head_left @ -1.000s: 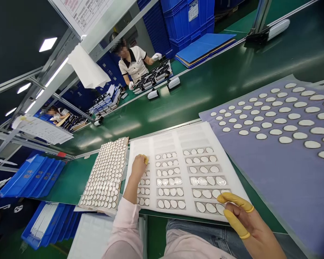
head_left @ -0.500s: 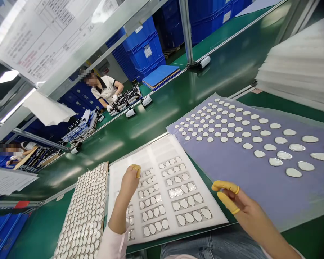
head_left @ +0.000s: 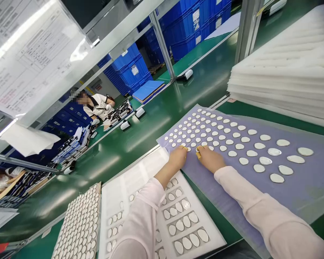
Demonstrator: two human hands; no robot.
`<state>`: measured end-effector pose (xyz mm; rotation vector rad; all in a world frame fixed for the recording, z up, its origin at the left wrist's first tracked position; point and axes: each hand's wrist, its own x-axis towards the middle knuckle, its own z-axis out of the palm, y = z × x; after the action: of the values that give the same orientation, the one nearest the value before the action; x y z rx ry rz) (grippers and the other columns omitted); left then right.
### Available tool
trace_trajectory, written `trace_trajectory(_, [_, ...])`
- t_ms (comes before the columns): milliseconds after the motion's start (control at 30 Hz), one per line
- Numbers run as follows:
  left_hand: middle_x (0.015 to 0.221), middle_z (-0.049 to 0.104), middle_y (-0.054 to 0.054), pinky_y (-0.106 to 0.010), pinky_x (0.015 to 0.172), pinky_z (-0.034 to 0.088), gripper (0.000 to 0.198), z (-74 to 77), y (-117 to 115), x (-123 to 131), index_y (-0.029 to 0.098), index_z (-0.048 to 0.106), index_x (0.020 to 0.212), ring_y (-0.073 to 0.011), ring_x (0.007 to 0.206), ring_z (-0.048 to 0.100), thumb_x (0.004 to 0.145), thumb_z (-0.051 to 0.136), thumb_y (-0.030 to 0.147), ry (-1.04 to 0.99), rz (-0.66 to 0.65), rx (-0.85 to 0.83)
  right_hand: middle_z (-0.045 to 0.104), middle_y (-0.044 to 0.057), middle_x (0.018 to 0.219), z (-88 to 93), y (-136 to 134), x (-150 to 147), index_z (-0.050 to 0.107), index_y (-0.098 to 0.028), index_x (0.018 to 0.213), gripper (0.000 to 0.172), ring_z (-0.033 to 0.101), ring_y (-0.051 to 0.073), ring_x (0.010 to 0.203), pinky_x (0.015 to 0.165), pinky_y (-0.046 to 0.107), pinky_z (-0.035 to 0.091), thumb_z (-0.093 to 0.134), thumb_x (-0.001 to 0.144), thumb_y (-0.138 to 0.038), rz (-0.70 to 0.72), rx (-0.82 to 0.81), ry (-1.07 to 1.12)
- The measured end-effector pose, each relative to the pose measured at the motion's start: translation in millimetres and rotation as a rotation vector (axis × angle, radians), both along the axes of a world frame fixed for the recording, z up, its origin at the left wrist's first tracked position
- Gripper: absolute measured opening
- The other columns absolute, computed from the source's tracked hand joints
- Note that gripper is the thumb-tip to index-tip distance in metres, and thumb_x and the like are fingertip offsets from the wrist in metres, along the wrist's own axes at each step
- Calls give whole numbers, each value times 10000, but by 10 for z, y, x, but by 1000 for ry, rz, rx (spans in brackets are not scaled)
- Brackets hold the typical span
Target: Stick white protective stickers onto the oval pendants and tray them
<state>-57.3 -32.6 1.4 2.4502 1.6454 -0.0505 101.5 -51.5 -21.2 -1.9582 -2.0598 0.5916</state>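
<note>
On the right lies a purple sheet (head_left: 221,194) with rows of white oval pieces (head_left: 238,146). My left hand (head_left: 178,157), with yellow finger covers, has its fingers pressed together at the sheet's left edge, beside an oval piece. Close to its right, my right hand (head_left: 209,158) is closed at another piece in the lowest row; its fingertips partly hide what they touch. Beneath my left arm, a white foam sheet (head_left: 216,235) bears strips of ovals (head_left: 179,225). Further left stands a board (head_left: 79,223) densely covered with similar ovals.
A tall stack of white foam sheets (head_left: 280,75) stands at the back right. A green conveyor (head_left: 151,126) runs behind the work surface. Across it, a person (head_left: 98,108) handles dark parts near blue crates (head_left: 132,72). Papers (head_left: 35,54) hang at upper left.
My left hand has moved right from the foam sheet to the purple sheet. My right hand has moved left and forward to the lowest row of ovals, its fingers closing. The view has shifted.
</note>
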Motion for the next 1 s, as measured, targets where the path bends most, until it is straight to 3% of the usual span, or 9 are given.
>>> trace_trajectory(133, [1195, 612, -173, -391, 914, 521, 317, -108, 100, 39, 109, 636, 1110, -285, 1134, 581, 979, 349, 82, 78, -42, -19, 665, 85, 1205, -32, -53, -50, 619, -164, 1242, 302, 690, 198, 948, 793, 391, 595, 611, 985, -323, 16, 6, -62])
trace_trajectory(333, [1186, 602, -153, -371, 959, 494, 301, -128, 233, -2, 126, 628, 1085, -256, 1128, 568, 976, 351, 81, 91, -78, -64, 660, 90, 1221, -71, 8, -53, 615, -165, 1254, 314, 687, 207, 972, 817, 407, 591, 618, 981, -320, 18, -24, -68])
trace_trajectory(467, [1134, 615, -132, -365, 955, 488, 232, -58, 282, -16, 131, 633, 987, -246, 1100, 580, 936, 417, 61, 10, -57, -84, 655, 93, 1244, -91, 112, -32, 616, -167, 1259, 326, 680, 221, 1015, 854, 432, 580, 624, 976, -329, 13, -62, -41])
trace_trajectory(567, [1109, 619, -123, -379, 971, 474, 179, 77, 193, 0, 134, 615, 933, -247, 1092, 580, 882, 477, 31, -103, -5, -64, 660, 91, 1240, -26, 226, -8, 628, -168, 1242, 315, 677, 224, 1029, 868, 439, 575, 632, 971, -329, 0, -107, -8])
trace_trajectory(667, [1098, 621, -114, -370, 952, 479, 155, 277, -76, -1, 150, 590, 936, -237, 1081, 575, 885, 484, 49, -273, 84, -17, 668, 85, 1217, 139, 274, -5, 637, -168, 1221, 302, 679, 217, 1010, 857, 431, 575, 636, 968, -333, -5, -112, 76])
trace_trajectory(767, [1056, 626, -88, -316, 901, 493, 133, 498, -565, -77, 171, 556, 959, -187, 1012, 583, 944, 438, 111, -475, 173, 27, 694, 71, 1110, 380, 44, -54, 657, -161, 1129, 242, 683, 194, 926, 813, 394, 575, 619, 972, -341, 31, -37, 237])
trace_trajectory(900, [930, 603, -42, -239, 730, 487, 87, 753, -1411, -278, 184, 497, 987, -122, 801, 561, 989, 410, 182, -769, 267, 7, 714, 58, 919, 679, -792, -174, 631, -199, 965, 233, 686, 199, 857, 768, 318, 580, 461, 993, -356, 156, 86, 520])
trace_trajectory(1000, [861, 534, -13, -240, 691, 436, 183, 905, -1963, -396, 189, 499, 913, -114, 746, 491, 958, 564, 354, -1297, 322, -152, 663, 24, 833, 823, -1480, -255, 577, -238, 912, 222, 669, 178, 765, 680, 266, 569, 439, 982, -397, 231, 141, 696])
